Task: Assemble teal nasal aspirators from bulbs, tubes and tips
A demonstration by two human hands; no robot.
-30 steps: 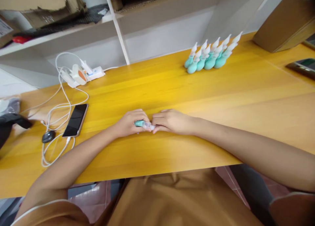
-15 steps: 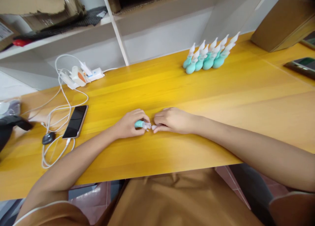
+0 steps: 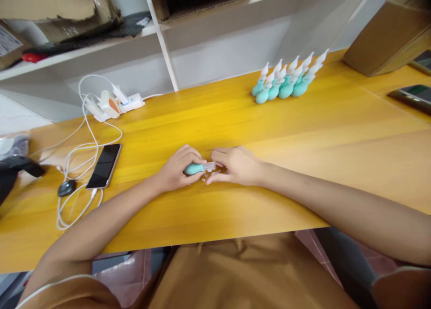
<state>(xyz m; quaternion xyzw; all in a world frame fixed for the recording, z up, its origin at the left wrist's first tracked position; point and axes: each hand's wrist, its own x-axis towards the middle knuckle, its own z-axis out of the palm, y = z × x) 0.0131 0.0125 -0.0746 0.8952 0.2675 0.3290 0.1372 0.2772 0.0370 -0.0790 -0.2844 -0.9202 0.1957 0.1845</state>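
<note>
My left hand [image 3: 178, 171] is closed around a teal squeeze bulb [image 3: 193, 168], which lies on its side just above the table. From the bulb's neck a clear plastic collar [image 3: 209, 166] points right, toward my other hand. My right hand [image 3: 237, 165] is beside the collar, thumb and fingers apart; its fingertips are close to the collar's end, and I cannot tell whether they touch it. Between the hands, small whitish pieces [image 3: 204, 179] lie on the table, one of them partly within the gap of my right hand.
Several teal bulbs with white nozzles [image 3: 286, 88] stand grouped at the back of the yellow table [image 3: 202, 120]. Left lie a phone [image 3: 104, 166], a black mouse-like object [image 3: 66, 188], white cables and a power strip [image 3: 133, 102]. A cardboard box [image 3: 387, 35] and another phone [image 3: 412, 98] are right.
My right hand's thumb and fingers have parted from the whitish tip they pinched. The bulb in my left hand shows more, its collar shifted slightly right and up.
</note>
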